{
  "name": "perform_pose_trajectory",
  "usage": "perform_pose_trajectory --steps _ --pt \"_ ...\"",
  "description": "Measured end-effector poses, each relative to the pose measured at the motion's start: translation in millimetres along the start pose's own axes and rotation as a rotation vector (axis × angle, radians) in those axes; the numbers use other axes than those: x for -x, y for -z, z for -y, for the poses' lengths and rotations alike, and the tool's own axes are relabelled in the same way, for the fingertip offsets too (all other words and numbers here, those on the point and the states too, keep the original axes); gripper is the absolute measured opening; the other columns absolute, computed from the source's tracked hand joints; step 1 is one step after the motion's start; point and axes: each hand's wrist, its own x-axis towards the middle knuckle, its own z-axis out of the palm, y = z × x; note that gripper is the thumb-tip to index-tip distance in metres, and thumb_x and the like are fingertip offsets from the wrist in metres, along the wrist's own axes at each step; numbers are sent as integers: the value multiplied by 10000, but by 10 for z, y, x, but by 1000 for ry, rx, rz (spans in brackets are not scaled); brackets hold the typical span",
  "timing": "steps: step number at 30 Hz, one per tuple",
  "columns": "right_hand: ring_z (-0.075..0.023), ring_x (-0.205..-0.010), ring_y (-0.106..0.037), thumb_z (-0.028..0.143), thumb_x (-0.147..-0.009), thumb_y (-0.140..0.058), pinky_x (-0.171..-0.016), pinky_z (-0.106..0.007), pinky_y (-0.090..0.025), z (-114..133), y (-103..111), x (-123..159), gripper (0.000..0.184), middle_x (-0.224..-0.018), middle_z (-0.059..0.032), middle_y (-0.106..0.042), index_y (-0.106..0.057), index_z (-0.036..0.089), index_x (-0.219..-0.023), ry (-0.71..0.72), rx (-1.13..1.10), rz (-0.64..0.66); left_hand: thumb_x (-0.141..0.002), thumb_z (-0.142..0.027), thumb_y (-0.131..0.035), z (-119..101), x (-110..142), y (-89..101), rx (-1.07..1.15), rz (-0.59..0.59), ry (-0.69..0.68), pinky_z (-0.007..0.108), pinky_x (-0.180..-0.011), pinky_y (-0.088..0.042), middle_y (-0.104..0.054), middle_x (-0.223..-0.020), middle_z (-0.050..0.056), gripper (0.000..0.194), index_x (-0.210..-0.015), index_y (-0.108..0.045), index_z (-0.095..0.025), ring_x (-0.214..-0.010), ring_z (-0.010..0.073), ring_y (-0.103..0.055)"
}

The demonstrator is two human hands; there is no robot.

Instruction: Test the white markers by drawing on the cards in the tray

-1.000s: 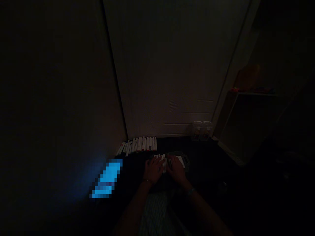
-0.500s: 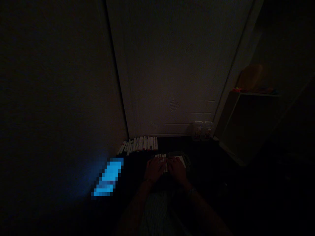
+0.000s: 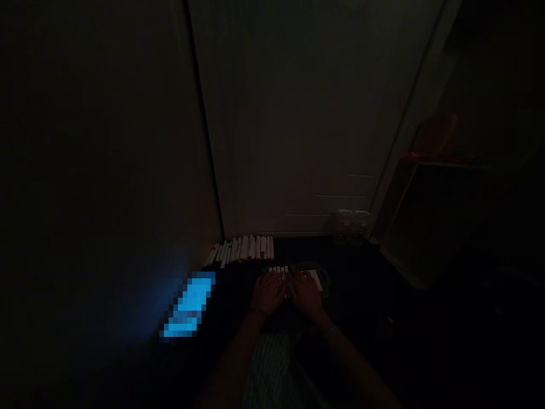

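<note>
In dim light, my left hand (image 3: 268, 292) lies palm down over a row of white marker-like sticks (image 3: 279, 270), its fingers stretched across them. Close beside it, my right hand (image 3: 304, 292) rests the same way, fingers spread over the row's right end and the left part of a shallow case (image 3: 326, 278) with a handle-like edge. A white piece (image 3: 316, 279) shows in the case past the right fingers. The hands cover much of the sticks, and the fingertips are hard to make out.
More white markers (image 3: 249, 248) lie side by side along the wall. A glowing, pixelated screen (image 3: 189, 307) is at left. Two clear packages (image 3: 352, 227) stand against the panel (image 3: 298, 142). At right, a cabinet (image 3: 438, 221) bears an orange object (image 3: 440, 133).
Both hands stay close together over the sticks. The left fingers now lie further over the row, covering more of it. The view has shifted very slightly.
</note>
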Motion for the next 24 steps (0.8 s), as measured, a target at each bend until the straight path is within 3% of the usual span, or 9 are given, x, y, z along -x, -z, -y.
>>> perform_pose_trajectory --steps 10,24 --pt "-225 -1152 -396 345 -906 -378 -942 -402 -310 -14 -29 5 326 -1215 -52 -504 -517 301 -1197 6 -43 -63 -854 -352 -406 138 -20 -22 212 -75 33 346 -946 -396 -644 -1093 27 318 -1072 -615 -250 -1046 170 -559" --pt "-233 -1176 -368 343 -900 -390 -919 -391 -339 23 15 -42 310 -1192 -47 -530 -541 283 -1164 16 -62 -42 -866 -315 -383 141 -31 -33 221 -82 7 345 -959 -402 -647 -1083 30 317 -1061 -619 -237 -1038 164 -563"
